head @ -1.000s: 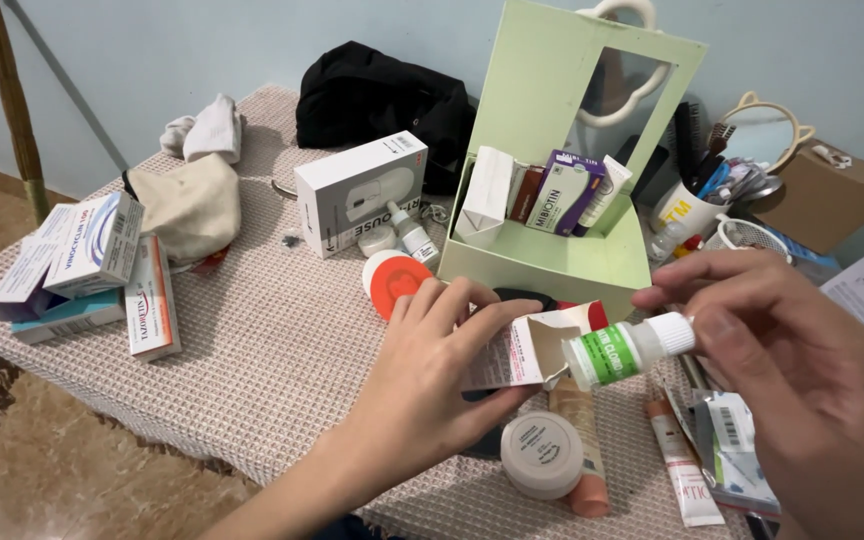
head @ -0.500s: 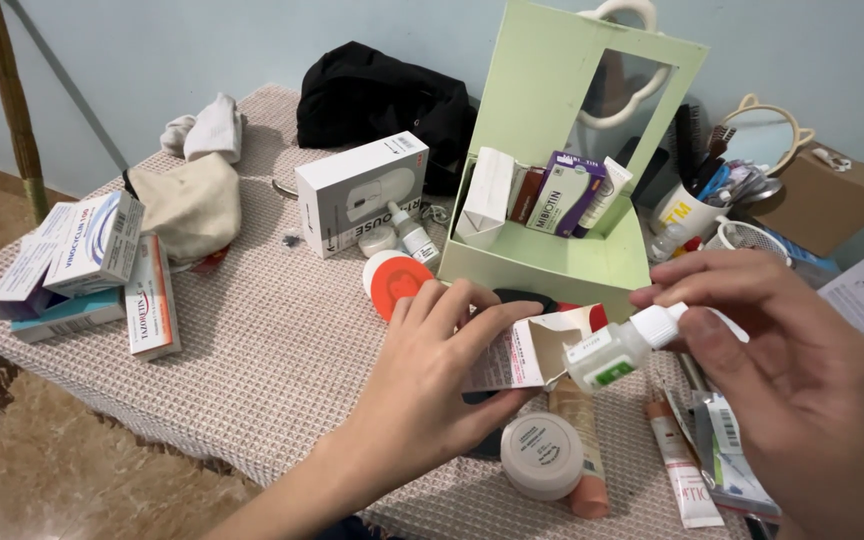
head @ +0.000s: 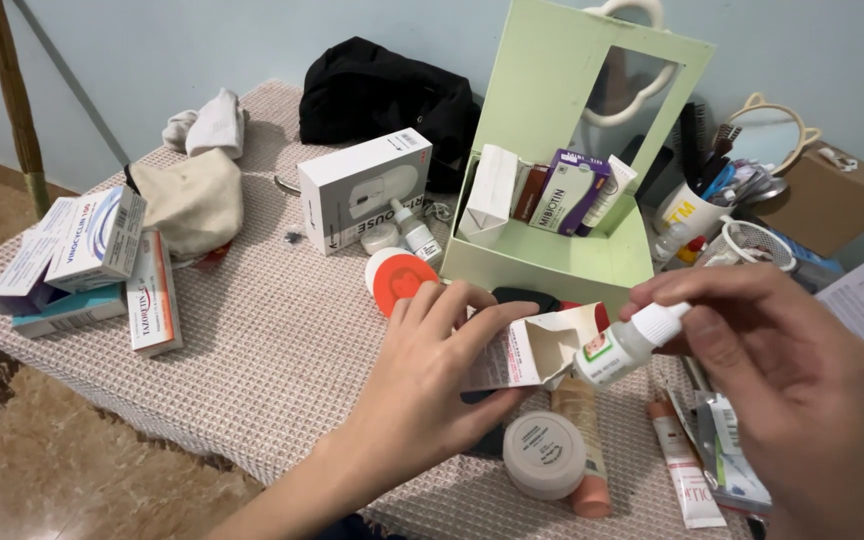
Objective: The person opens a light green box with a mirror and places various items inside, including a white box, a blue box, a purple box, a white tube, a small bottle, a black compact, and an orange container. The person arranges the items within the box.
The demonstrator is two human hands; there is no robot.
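My left hand (head: pixel 430 375) grips a small open carton (head: pixel 532 348), its flap end turned to the right. My right hand (head: pixel 782 375) pinches a small white dropper bottle (head: pixel 620 347) by its cap, with the bottle's base tilted down at the carton's open mouth. Both hands hover above the table (head: pixel 272 350), just in front of the pale green organiser box (head: pixel 552 262).
The green box holds several small packs under its mirrored lid (head: pixel 592 85). A white mouse box (head: pixel 362 190), an orange-lidded jar (head: pixel 395 278), a round cream jar (head: pixel 544 455), tubes (head: pixel 680 470), stacked medicine cartons (head: pixel 82 260), a beige pouch (head: pixel 192 200) and a black bag (head: pixel 382 95) lie around.
The bottle has turned so its green label faces away, and its base has come down and left into the carton's mouth. My left hand has held still.
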